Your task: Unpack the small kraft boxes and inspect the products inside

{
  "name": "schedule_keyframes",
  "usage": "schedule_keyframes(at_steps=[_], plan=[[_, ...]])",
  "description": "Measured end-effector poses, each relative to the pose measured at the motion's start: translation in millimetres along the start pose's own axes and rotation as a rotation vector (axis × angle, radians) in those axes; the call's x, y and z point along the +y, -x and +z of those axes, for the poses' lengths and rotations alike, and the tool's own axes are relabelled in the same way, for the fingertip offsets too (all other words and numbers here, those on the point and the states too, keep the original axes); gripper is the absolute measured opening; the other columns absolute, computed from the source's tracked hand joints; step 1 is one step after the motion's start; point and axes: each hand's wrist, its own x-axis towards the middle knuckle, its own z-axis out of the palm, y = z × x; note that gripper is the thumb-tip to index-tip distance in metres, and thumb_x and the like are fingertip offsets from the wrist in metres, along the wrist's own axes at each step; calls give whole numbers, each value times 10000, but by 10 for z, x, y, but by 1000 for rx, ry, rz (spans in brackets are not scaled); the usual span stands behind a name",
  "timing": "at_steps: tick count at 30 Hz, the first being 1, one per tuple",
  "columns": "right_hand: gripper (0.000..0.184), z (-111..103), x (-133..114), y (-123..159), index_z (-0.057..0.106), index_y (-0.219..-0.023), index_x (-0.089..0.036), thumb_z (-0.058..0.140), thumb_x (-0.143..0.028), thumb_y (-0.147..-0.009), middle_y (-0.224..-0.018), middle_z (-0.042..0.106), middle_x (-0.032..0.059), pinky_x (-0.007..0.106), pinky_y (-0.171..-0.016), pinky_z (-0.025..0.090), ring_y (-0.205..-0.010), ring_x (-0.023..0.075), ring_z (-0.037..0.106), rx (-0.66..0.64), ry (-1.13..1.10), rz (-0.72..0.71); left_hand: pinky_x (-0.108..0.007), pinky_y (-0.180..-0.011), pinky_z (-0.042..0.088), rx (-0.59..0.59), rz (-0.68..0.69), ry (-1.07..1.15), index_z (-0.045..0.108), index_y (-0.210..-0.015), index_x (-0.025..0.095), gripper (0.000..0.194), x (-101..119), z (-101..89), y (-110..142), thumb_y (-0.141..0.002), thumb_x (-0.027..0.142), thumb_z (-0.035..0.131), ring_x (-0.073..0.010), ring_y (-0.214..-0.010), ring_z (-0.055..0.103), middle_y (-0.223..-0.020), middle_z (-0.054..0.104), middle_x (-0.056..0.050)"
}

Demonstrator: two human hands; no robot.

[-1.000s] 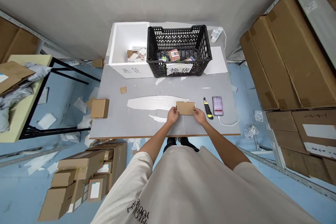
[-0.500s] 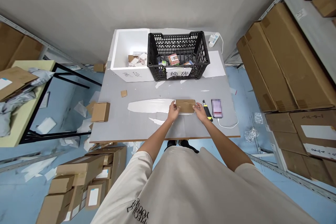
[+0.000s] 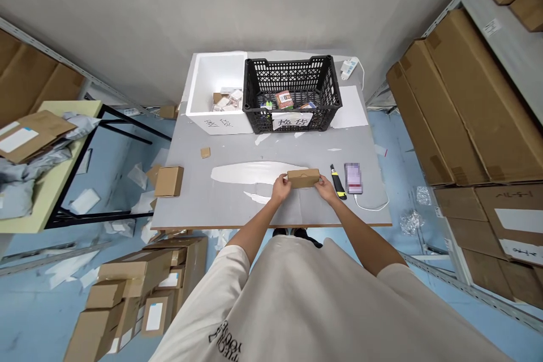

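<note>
Parcels (image 3: 36,134) and grey plastic bags (image 3: 17,195) heaped on a pale yellow side table (image 3: 42,212) at the left edge of the frame. At lower left, cartons (image 3: 136,277) stacked on the blue floor (image 3: 25,305). Farther right, at the left end of the grey table (image 3: 190,203), a brown carton (image 3: 167,182); beyond, a tiny brown piece (image 3: 205,153), well apart from it. Left of upper centre, a white foam box (image 3: 218,70) with handwriting on the front and wrapped packets (image 3: 229,100) inside. Just beside, a black crate (image 3: 326,116) with a paper label (image 3: 292,120) and a red packet (image 3: 284,99) inside. Below, near frame centre, left hand (image 3: 280,188), grip closed on the left end of a slim brown box (image 3: 303,177). Box between both hands, at the near part of the table; impossible to tell whether resting there or slightly raised. At its right end, right hand (image 3: 325,188), grip likewise grasping the box. Just right of that hand, a yellow-and-black utility knife (image 3: 338,182), then a phone (image 3: 353,178) with a white cable (image 3: 373,209) at its lower end. Above, at the table's far right corner, a white power strip (image 3: 348,68). At the right edge, tall cartons (image 3: 466,96) on shelving (image 3: 492,5).
</note>
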Motion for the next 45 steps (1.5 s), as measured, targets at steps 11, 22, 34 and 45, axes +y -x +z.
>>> schedule_keyframes(at_steps=[11, 22, 34, 45], plan=[[479, -86, -248, -44, 632, -1162, -251, 651, -364, -697, -1223, 580, 61, 422, -1049, 424, -1128, 245, 573, 73, 96, -117, -328, -838, 476, 42, -22, -54, 560, -1174, 218, 299, 86, -81, -104, -939, 401, 534, -209, -873, 659, -919, 684, -52], [429, 425, -841, 82, 548, -1141, -258, 568, -191, -718, -1339, 498, 79, 419, -1051, 413, -1228, 259, 503, -116, 233, -516, -428, -1067, 378, 124, 482, -313, 566, -1269, 238, 376, 362, -648, 149, -898, 228, 507, -282, -1216, 509, -1289, 580, -109], [570, 962, -1149, 269, 507, -1305, -256, 561, -170, -745, -1275, 586, 66, 431, -986, 467, -1105, 254, 551, -183, 323, -590, -415, -966, 448, -22, 447, -601, 552, -1270, 231, 371, 98, -1305, 327, -900, 263, 552, -291, -1083, 565, -1218, 583, -126], [626, 1153, -1098, 354, 491, -1385, -264, 575, -166, -772, -1325, 592, 62, 411, -991, 493, -1090, 227, 594, -108, 291, -542, -431, -990, 463, -45, 538, -558, 496, -1313, 219, 393, -167, -1456, 188, -920, 211, 508, -276, -1126, 559, -1278, 557, -118]])
